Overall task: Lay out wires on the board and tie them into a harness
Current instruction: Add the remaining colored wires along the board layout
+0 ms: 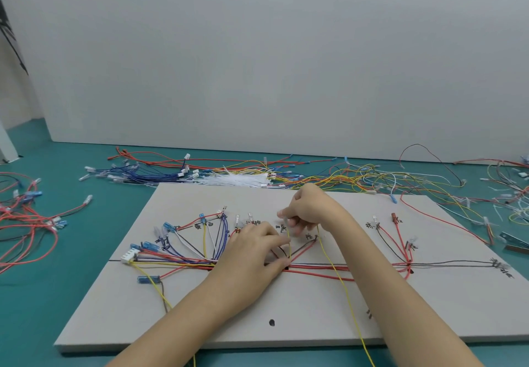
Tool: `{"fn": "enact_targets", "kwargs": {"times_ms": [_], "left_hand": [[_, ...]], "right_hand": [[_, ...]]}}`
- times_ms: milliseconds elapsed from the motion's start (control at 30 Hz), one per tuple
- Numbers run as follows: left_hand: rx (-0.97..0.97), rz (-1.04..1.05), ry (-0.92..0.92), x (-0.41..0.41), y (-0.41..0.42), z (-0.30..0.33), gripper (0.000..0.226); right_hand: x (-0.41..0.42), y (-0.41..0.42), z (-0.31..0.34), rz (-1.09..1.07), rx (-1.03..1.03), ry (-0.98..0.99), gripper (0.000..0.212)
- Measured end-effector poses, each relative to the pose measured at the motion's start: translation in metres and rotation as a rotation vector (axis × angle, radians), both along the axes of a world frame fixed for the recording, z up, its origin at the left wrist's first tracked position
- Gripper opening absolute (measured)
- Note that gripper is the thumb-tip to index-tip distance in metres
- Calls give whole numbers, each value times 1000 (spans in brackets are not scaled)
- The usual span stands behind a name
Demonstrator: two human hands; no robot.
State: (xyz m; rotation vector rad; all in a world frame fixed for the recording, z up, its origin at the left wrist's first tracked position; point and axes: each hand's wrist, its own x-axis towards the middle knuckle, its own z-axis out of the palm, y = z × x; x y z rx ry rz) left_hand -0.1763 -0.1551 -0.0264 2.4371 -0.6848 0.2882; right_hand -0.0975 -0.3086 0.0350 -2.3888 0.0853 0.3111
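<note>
A grey board (286,309) lies on the teal table, with several coloured wires fanned out along a drawn line. A white connector (128,256) anchors the left fan of blue, red and yellow wires. My right hand (307,209) pinches the clear-tipped end of a yellow wire (340,278) near the board's middle, by a written label. That wire runs down past the board's front edge. My left hand (253,255) rests palm down on the wire bundle at the centre, fingers pressing the yellow wire and red wires (317,270) against the board.
Loose wires in red, blue and yellow lie behind the board, with a bundle of white cable ties (237,180) among them. More red wires (25,223) are piled at the left. A metal tool (515,242) lies at the right edge. A white wall stands behind.
</note>
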Motion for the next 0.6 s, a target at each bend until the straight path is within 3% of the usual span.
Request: {"fn": "enact_targets", "kwargs": {"times_ms": [333, 600], "left_hand": [[320, 17, -83, -4, -2, -4, 35], [391, 40, -119, -5, -1, -3, 35]], "right_hand": [[-11, 4, 8, 48, -84, -34, 28], [-20, 13, 18, 69, -173, -51, 18]]}}
